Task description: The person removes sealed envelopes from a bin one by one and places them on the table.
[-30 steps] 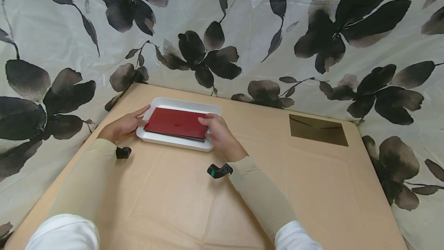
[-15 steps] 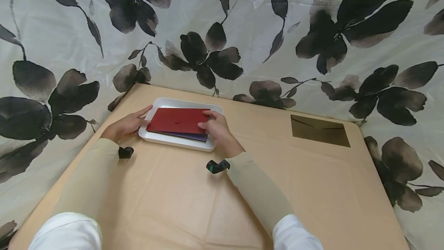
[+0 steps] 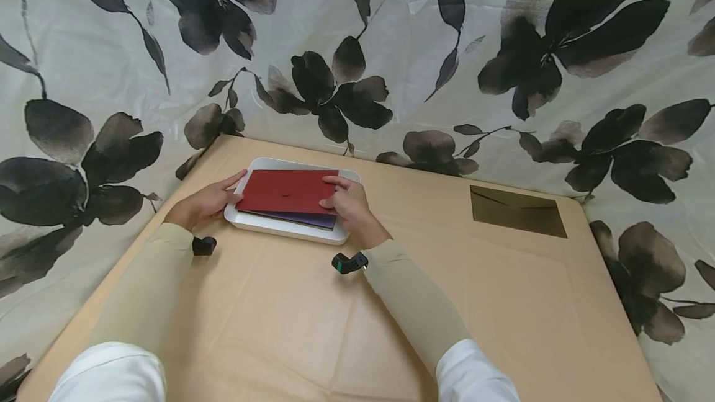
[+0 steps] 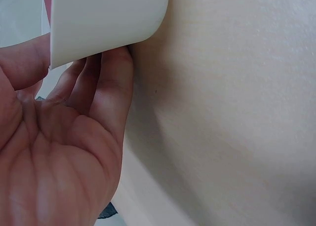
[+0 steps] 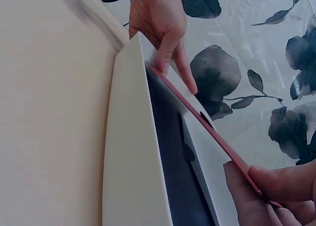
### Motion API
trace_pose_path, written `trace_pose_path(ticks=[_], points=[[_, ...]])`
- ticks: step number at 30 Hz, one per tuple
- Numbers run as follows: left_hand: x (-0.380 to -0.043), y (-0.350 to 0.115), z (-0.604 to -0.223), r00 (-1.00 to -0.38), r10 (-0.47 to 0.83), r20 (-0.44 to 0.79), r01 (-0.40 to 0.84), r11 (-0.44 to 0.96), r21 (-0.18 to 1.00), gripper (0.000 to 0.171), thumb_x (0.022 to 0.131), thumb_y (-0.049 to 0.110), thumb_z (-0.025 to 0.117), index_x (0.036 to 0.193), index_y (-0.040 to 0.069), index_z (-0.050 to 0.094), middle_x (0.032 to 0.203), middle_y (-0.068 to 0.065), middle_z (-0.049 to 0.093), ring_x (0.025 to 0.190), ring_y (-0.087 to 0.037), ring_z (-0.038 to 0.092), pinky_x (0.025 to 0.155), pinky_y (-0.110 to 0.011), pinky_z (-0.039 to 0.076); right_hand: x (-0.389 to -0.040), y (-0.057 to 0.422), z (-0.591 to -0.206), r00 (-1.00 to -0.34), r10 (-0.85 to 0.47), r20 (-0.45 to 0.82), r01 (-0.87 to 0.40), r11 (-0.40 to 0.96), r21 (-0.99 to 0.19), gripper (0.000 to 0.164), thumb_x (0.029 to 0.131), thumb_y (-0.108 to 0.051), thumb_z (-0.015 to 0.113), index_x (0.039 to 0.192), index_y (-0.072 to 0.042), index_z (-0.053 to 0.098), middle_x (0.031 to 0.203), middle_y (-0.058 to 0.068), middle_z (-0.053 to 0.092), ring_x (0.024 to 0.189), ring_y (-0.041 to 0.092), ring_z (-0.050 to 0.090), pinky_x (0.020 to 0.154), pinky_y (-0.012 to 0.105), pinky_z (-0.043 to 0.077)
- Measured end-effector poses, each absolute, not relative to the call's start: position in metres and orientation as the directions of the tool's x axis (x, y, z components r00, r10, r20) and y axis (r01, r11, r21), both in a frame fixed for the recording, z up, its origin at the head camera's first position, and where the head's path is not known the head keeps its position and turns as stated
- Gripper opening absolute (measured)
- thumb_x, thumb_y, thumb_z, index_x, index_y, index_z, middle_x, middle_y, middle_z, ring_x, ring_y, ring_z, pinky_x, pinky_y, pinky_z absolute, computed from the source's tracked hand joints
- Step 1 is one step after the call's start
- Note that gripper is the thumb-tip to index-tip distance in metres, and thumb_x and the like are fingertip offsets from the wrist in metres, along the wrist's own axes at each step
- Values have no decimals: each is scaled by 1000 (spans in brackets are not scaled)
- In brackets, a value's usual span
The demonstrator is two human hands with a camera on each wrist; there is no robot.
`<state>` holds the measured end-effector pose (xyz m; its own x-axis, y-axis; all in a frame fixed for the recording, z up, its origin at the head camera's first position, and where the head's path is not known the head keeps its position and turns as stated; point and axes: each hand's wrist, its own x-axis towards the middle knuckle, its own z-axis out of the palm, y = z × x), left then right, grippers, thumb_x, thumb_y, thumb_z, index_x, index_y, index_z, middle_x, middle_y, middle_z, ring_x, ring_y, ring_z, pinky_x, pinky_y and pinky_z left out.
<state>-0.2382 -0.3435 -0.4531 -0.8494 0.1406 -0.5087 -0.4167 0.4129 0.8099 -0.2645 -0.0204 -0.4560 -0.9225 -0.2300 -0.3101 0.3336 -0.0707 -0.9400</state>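
Observation:
A white tray [image 3: 290,236] with a raised rim holds a small stack of envelopes. On top is a red envelope [image 3: 285,190], its right end pinched between the thumb and fingers of my right hand [image 3: 353,205]. In the right wrist view the red envelope [image 5: 212,132] slants upward toward that hand, tilted off the stack. Beneath it a dark purple envelope [image 3: 304,218] shows along the near side. My left hand [image 3: 203,203] grips the tray's left end. The left wrist view shows its fingers [image 4: 112,82] under the tray wall [image 4: 108,23] and its thumb at the rim.
A gold envelope [image 3: 518,211] lies flat near the back right of the tan-covered table [image 3: 436,303]. A white curtain [image 3: 413,48] with dark flowers hangs behind the table and along its sides.
My right hand has raised the near side and right end of the red envelope, uncovering more of the purple envelope below. The left hand keeps its grip on the tray.

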Motion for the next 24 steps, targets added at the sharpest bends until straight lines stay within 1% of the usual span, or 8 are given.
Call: trace_pose_path(ticks=[4, 7, 15, 20, 24], points=[[-238, -343, -453, -850, 151, -505, -412, 408, 815, 78, 111, 13, 40, 164, 39, -11, 175, -18, -4, 161, -42, 15, 128, -57, 20, -264, -18, -453, -928, -215, -304, 322, -54, -945, 62, 84, 18, 65, 135, -16, 71, 148, 13, 60, 117, 26, 65, 92, 37, 61], [-238, -343, -454, -850, 158, -503, -407, 409, 817, 78, 112, 14, 40, 164, 40, -11, 175, -18, -6, 160, -43, 16, 128, -58, 20, -264, -15, -450, -932, -203, -302, 317, -45, -947, 62, 83, 19, 66, 133, -17, 72, 145, 13, 63, 116, 26, 66, 91, 37, 62], [-238, -343, -455, -850, 182, -494, -395, 400, 827, 79, 111, 12, 40, 164, 37, -13, 175, -20, -5, 159, -43, 18, 127, -57, 21, -265, -4, -444, -937, -190, -293, 308, -52, -950, 63, 81, 22, 66, 130, -16, 74, 140, 11, 68, 116, 24, 68, 90, 34, 62], [-238, -344, -453, -850, 184, -494, -389, 414, 823, 79, 111, 13, 40, 164, 37, -13, 174, -22, -6, 159, -43, 17, 127, -58, 21, -266, 4, -443, -937, -193, -292, 310, -72, -948, 63, 80, 24, 64, 129, -14, 74, 137, 12, 70, 111, 23, 68, 84, 30, 62], [-237, -344, -452, -850, 183, -494, -386, 421, 821, 79, 111, 14, 40, 164, 37, -14, 174, -24, -6, 159, -44, 17, 127, -58, 21, -266, 10, -440, -935, -196, -297, 315, -67, -947, 63, 81, 22, 64, 130, -15, 74, 138, 12, 69, 109, 22, 68, 80, 28, 62]])
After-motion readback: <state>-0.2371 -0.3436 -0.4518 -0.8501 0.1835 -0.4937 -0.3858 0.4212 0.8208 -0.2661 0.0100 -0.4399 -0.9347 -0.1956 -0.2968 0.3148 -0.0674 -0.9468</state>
